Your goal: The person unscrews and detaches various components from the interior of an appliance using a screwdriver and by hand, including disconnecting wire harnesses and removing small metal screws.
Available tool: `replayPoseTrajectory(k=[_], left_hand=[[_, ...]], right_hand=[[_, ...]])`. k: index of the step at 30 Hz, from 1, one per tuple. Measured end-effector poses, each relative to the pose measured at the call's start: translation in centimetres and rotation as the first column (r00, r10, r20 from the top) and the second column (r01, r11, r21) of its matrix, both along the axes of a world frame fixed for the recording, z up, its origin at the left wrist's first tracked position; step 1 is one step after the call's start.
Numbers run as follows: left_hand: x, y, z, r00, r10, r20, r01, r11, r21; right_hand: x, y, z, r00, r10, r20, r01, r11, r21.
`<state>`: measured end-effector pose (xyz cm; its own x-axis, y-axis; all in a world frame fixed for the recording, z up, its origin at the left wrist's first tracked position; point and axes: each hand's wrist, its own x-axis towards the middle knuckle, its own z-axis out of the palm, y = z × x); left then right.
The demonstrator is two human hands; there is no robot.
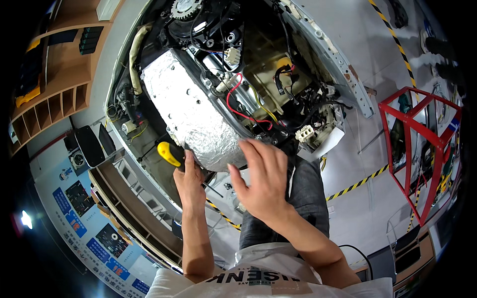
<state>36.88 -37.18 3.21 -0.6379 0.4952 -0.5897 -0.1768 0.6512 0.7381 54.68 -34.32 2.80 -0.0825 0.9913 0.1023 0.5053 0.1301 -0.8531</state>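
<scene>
My left hand is closed round a screwdriver with a yellow and black handle. Its thin dark shaft points down and to the right, past my wrist. My right hand is open, fingers spread, over the near end of a silver foil-covered block; whether the fingertips touch the foil I cannot tell. That block sits inside an open vehicle engine bay. Red and yellow wires run alongside it, and a white connector lies to the right of my right hand.
A metal body rail bounds the bay on the right. Beyond it stands a red metal frame on the grey floor, near yellow-black floor tape. Wooden shelves line the left side. A toothed wheel is at the far end.
</scene>
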Motion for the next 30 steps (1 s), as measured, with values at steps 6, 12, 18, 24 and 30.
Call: replayPoseTrajectory(k=[6, 12, 18, 24, 30], left_hand=[[-1.6, 1.6, 0.4, 0.994, -0.016, 0.106, 0.025, 0.996, -0.083], [-1.6, 2.6, 0.2, 0.997, -0.021, 0.074, 0.031, 0.991, -0.133], [-1.7, 2.2, -0.3, 0.997, 0.004, 0.080, 0.008, 0.989, -0.146], [-1.9, 2.0, 0.1, 0.993, 0.017, 0.117, -0.005, 0.994, -0.105], [-1.9, 2.1, 0.6, 0.992, 0.016, 0.128, -0.003, 0.994, -0.105]], right_hand=[[-2.4, 3.8, 1.4, 0.958, 0.053, 0.283, -0.018, 0.992, -0.127], [-3.2, 4.6, 2.4, 0.933, 0.125, 0.338, -0.040, 0.969, -0.246], [-3.4, 5.0, 2.4, 0.930, 0.174, 0.325, -0.080, 0.956, -0.283], [-2.8, 5.3, 2.6, 0.944, 0.207, 0.256, -0.123, 0.943, -0.310], [-2.6, 5.2, 2.5, 0.944, 0.217, 0.250, -0.141, 0.946, -0.290]])
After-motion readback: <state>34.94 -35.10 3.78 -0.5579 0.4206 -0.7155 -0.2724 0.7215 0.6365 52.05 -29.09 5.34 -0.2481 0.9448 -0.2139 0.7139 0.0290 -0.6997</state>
